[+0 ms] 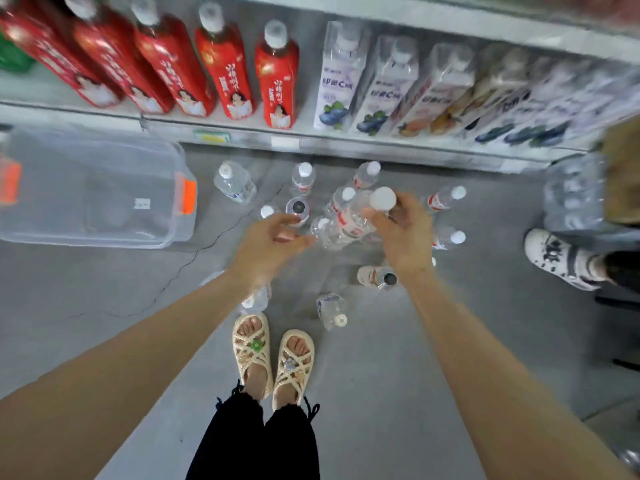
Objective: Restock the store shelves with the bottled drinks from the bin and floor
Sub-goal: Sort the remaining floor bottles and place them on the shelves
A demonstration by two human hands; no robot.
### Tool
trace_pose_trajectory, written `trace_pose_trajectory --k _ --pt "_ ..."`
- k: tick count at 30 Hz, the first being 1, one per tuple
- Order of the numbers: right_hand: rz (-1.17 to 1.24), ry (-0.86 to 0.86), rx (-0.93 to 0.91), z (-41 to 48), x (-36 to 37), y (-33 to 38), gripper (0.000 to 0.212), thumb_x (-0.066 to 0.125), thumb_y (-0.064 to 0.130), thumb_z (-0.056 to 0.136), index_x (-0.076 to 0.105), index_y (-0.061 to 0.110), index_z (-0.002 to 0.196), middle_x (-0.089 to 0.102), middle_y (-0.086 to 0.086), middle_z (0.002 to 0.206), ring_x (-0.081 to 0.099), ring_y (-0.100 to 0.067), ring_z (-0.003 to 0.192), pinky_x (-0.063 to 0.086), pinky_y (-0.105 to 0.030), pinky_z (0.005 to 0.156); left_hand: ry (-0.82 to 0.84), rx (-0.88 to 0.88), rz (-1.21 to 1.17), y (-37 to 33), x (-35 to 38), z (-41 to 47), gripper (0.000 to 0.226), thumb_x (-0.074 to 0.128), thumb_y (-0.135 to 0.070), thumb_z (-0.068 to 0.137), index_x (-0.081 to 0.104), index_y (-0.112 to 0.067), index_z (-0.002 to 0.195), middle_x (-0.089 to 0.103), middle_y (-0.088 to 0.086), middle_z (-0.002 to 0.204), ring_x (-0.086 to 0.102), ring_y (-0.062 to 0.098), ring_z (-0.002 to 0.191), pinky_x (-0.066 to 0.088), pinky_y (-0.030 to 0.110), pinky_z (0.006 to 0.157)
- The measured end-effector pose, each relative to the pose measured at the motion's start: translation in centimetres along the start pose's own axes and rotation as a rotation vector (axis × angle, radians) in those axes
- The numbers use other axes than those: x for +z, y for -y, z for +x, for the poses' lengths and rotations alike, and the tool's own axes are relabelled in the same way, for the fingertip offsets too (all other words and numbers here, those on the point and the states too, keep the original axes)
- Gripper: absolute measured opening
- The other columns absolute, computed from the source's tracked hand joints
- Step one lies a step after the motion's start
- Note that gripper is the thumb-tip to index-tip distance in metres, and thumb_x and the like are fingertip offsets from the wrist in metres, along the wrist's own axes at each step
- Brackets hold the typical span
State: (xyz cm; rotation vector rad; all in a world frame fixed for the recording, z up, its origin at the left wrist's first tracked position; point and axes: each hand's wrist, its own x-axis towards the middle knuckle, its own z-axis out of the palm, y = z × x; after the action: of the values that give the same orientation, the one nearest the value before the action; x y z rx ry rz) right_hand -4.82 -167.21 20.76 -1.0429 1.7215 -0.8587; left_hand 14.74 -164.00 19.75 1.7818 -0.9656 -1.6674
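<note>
Head view, from the left: a clear plastic storage bin [90, 188] sits on the grey floor [381, 375]. The left hand [268, 244] hovers with relaxed fingers, holding nothing. The right hand [405, 233] grips a clear white-capped water bottle [349, 220] near its neck, above loose bottles [235, 181] standing and lying before the shelf [311, 143].

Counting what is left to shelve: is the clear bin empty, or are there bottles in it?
Empty, it seems: no bottles show through the clear plastic bin; the water bottles are out on the floor beside it.
</note>
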Motion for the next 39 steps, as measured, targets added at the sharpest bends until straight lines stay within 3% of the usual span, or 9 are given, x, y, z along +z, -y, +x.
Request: trace_pose_trajectory --k 4,8,12,16,20,24,29,32,39 --pt "0.052 0.042 -0.158 -1.8 -3.6 14.1 0.023 0.075 0.007 0.079 0.061 0.019 0.093 0.065 0.01 0.088 0.06 -0.005 0.082 0.049 -0.017 0.078 0.006 0.143 -0.012 -10.6 -2.5 -4.9 0.047 0.081 -0.024 0.073 0.058 -0.016 0.114 0.067 0.0 0.088 0.064 0.004 0.074 0.05 0.017 0.069" --pt "0.005 0.045 -0.362 -4.5 -7.2 28.5 0.024 0.075 0.015 0.081 0.064 0.01 0.102 0.067 0.004 0.093 0.061 -0.008 0.085 0.052 -0.027 0.075 0.021 0.327 -0.005 -23.0 -5.0 -11.0 0.075 0.078 -0.048 0.05 0.058 -0.016 0.114 0.066 0.004 0.095 0.063 0.013 0.079 0.052 0.025 0.073" --pt "-0.05 0.011 -0.565 -7.8 -10.5 41.7 0.017 0.075 0.019 0.082 0.063 0.012 0.093 0.062 0.01 0.078 0.055 0.002 0.068 0.045 -0.016 0.063 0.023 0.532 0.029 -33.9 -7.2 -16.4 0.076 0.083 -0.041 0.053 0.058 -0.012 0.118 0.064 0.004 0.102 0.062 0.015 0.084 0.05 0.026 0.078" --pt "-0.132 -0.09 -0.771 -11.4 -13.3 52.8 0.016 0.075 0.023 0.082 0.061 0.016 0.082 0.056 0.011 0.071 0.049 0.005 0.06 0.038 -0.015 0.059 0.015 0.754 0.104 -42.9 -8.8 -22.0 0.059 0.084 -0.026 0.069 0.056 -0.017 0.12 0.062 -0.007 0.101 0.059 -0.001 0.086 0.047 0.013 0.077" --pt "-0.178 -0.23 -0.951 -15.7 -16.0 62.2 0.038 0.075 0.033 0.081 0.045 0.024 0.061 0.043 0.011 0.058 0.043 0.003 0.051 0.032 -0.015 0.051 -0.039 0.985 0.182 -50.7 -9.9 -26.9 0.058 0.083 -0.021 0.07 0.056 -0.019 0.121 0.063 -0.007 0.106 0.06 0.008 0.098 0.046 0.015 0.084" --pt "-0.173 -0.291 -1.027 -18.7 -18.3 69.2 0.046 0.076 0.043 0.077 0.056 0.002 0.071 0.049 -0.002 0.063 0.044 -0.012 0.059 0.036 -0.03 0.057 -0.067 1.133 0.204 -57.0 -10.6 -31.0 0.057 0.082 -0.026 0.07 0.05 -0.027 0.117 0.057 -0.017 0.102 0.054 -0.003 0.092 0.042 0.003 0.068" --pt "-0.173 -0.345 -1.131 -21.8 -20.7 75.9 0.041 0.076 0.045 0.077 0.051 0.014 0.066 0.05 0.0 0.062 0.051 -0.018 0.06 0.044 -0.036 0.059 -0.182 1.287 0.247 -62.7 -10.7 -34.6 0.061 0.085 -0.032 0.066 0.046 -0.027 0.114 0.053 -0.022 0.099 0.049 -0.009 0.087 0.038 0.001 0.067" --pt "-0.171 -0.349 -1.211 -22.5 -21.9 78.7 0.041 0.076 0.045 0.077 0.058 0.009 0.077 0.06 -0.005 0.071 0.065 -0.03 0.072 0.057 -0.045 0.065 -0.215 1.337 0.223 -66.1 -10.9 -35.6 0.065 0.086 -0.033 0.062 0.054 -0.021 0.117 0.062 -0.013 0.104 0.055 -0.002 0.09 0.044 0.013 0.077" --pt "-0.117 -0.154 -1.244 -21.2 -25.9 83.5 0.018 0.072 0.032 0.084 0.058 0.022 0.091 0.067 0.005 0.093 0.067 -0.01 0.082 0.06 -0.032 0.06 -0.201 1.404 0.21 -73.6 -10.8 -36.4 0.051 0.084 -0.023 0.066 0.056 -0.023 0.109 0.064 -0.012 0.098 0.059 0.006 0.089 0.049 0.022 0.074"
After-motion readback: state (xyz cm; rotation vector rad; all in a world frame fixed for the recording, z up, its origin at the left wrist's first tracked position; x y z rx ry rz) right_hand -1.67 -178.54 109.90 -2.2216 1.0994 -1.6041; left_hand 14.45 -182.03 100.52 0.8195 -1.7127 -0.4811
